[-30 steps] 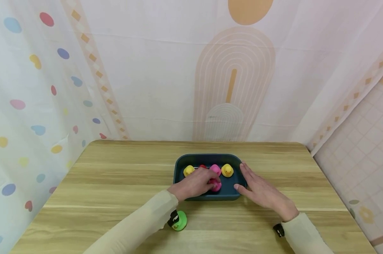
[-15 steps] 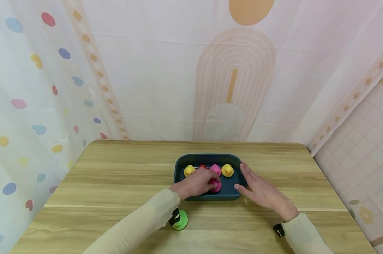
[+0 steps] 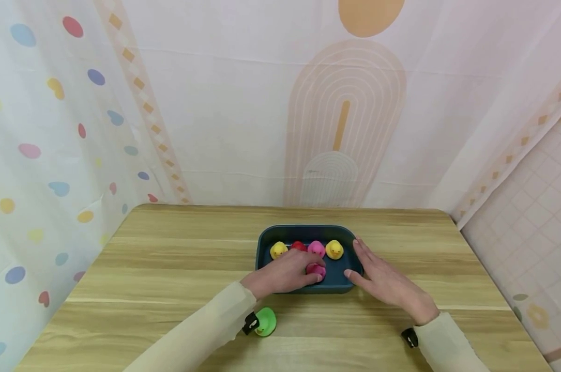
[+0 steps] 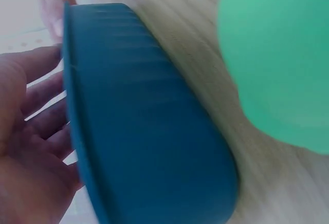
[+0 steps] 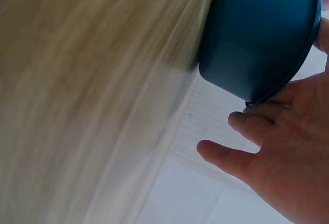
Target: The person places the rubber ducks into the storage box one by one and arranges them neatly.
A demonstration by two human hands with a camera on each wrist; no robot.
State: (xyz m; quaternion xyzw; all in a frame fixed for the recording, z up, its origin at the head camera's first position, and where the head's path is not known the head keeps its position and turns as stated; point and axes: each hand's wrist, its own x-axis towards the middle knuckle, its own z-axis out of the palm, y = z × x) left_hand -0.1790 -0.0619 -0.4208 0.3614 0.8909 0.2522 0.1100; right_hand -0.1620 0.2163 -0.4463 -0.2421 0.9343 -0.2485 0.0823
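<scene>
In the head view a dark blue tray [image 3: 340, 289] sits on the wooden table. My left hand [image 3: 280, 273] reaches over its near rim, thumb and fingers spread apart around a pink rubber duck [image 3: 316, 270]. Whether they still touch it cannot be told. Behind it in a row are a yellow duck [image 3: 278, 250], a red duck [image 3: 299, 246], a second pink duck [image 3: 316, 248] and another yellow duck [image 3: 334, 250]. My right hand [image 3: 384, 279] rests with extended fingers against the tray's right end. The left wrist view shows the tray's outer wall [image 4: 139, 106], which hides the ducks.
A green duck [image 3: 265, 321] lies on the table [image 3: 178, 258] in front of the tray, close by the left wrist. Patterned curtains [image 3: 224, 113] hang behind the table and on both sides.
My left thumb and fingers have spread apart from their grip on the near pink duck, so more of it shows. The red duck is more visible too. My right hand stays put.
</scene>
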